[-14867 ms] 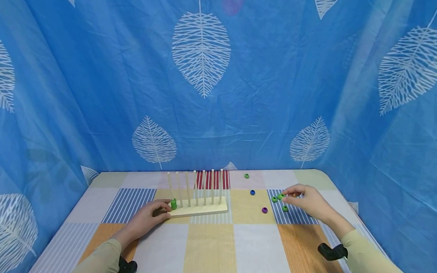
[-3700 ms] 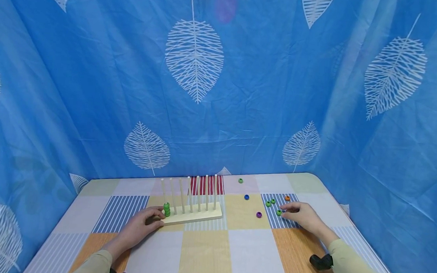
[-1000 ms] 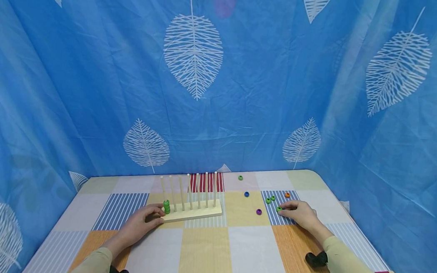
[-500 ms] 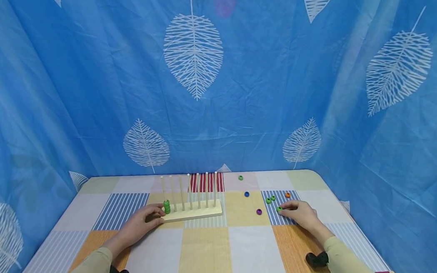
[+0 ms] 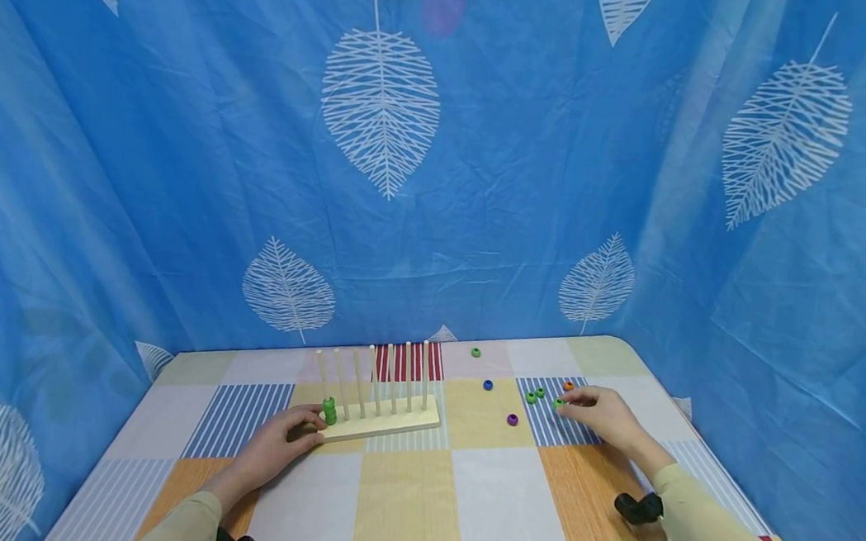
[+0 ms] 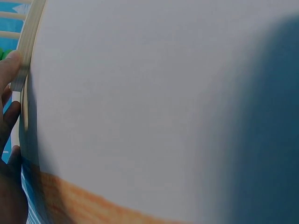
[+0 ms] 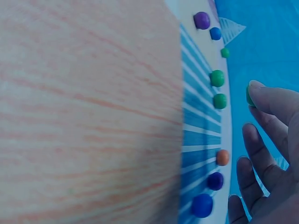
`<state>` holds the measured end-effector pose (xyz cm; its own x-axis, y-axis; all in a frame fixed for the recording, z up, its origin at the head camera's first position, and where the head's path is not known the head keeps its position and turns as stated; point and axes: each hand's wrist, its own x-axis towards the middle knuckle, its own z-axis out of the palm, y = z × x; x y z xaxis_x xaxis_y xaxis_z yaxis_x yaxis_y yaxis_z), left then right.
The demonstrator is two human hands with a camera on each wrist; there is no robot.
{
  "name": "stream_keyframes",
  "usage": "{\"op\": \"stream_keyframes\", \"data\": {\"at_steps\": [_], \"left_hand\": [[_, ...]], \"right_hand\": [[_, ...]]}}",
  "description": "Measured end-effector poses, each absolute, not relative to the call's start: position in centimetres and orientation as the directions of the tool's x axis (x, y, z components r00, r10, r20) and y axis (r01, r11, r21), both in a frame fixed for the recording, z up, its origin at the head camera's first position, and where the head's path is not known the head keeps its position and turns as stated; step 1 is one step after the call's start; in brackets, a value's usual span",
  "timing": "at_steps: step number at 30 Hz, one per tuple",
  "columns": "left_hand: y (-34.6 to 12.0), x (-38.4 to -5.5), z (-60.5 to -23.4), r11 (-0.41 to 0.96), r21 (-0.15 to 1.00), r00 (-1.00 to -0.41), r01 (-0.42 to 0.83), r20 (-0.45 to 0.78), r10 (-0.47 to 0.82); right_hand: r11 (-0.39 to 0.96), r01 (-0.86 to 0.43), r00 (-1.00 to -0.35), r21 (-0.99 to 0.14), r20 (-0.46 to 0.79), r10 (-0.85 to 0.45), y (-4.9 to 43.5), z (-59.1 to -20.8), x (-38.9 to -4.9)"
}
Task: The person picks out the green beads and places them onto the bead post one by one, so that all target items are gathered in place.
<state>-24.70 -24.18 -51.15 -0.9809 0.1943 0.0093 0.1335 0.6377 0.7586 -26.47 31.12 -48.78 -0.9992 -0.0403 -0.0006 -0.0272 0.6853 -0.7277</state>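
My left hand (image 5: 277,443) holds the left end of a pale wooden peg board (image 5: 394,419), thumb at the front and fingers behind. Several upright pegs rise from it, and green beads (image 5: 329,411) are stacked on the leftmost one. Over the blue-striped patch, my right hand (image 5: 610,418) pinches a green bead (image 7: 249,96) between thumb and index finger, raised off the cloth. Its other fingers are spread apart in the right wrist view. Two more green beads (image 5: 535,395) lie just left of that hand, and an orange bead (image 5: 568,385) lies behind it.
A purple bead (image 5: 512,420), a blue bead (image 5: 488,385) and a far green bead (image 5: 476,353) lie between board and right hand. The right wrist view also shows two dark blue beads (image 7: 202,206). A blue leaf-print curtain (image 5: 438,180) surrounds the patchwork-covered table (image 5: 404,500).
My right hand has risen slightly from the striped patch, bringing the green bead up with it. The left hand stays on the board, whose bead stack has grown since the earliest frame.
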Motion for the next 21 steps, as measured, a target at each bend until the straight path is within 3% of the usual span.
{"op": "stream_keyframes", "data": {"at_steps": [11,21], "left_hand": [[-24.4,-24.9,-51.4,0.623,0.767,-0.977,0.151,0.021,0.211],[-24.3,-24.9,-51.4,0.622,0.768,-0.977,0.15,0.018,0.213]], "right_hand": [[0.719,-0.064,-0.998,-0.693,0.025,-0.065,30.7,-46.8,-26.4],[0.688,-0.189,-0.981,-0.701,0.106,-0.162,30.0,-44.8,-26.6]]}}
